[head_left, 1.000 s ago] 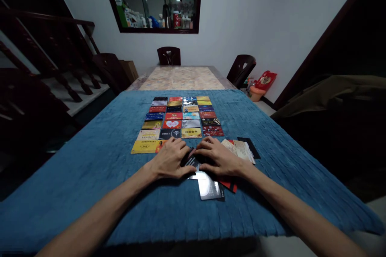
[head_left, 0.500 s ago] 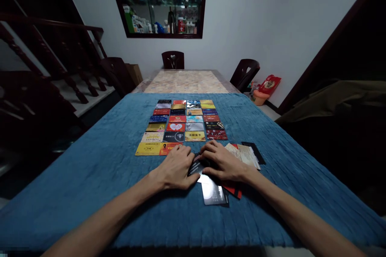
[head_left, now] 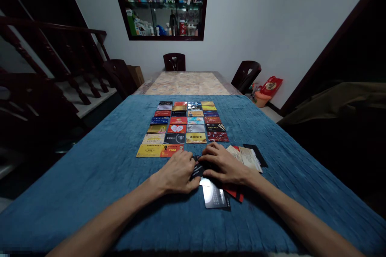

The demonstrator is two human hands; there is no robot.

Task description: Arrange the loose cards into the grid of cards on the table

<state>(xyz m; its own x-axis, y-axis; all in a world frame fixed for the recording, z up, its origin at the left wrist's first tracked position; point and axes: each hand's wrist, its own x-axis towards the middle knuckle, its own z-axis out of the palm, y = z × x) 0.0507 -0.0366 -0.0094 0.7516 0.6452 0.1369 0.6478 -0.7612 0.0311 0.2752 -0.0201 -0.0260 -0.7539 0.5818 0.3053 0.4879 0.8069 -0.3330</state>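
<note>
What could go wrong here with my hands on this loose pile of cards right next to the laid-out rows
1. The left hand rests just below the grid of cards; a nudge forward could push the orange card out of line.
2. The black card pinched between both hands overlaps others, so the right hand might lift two at once.
3. The glossy card lies loose near the edge of the blue cloth and could slide off.

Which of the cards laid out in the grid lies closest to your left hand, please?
The orange plastic card at the near end of the second column: it lies just beyond the left hand, beside the wide yellow card.
</note>
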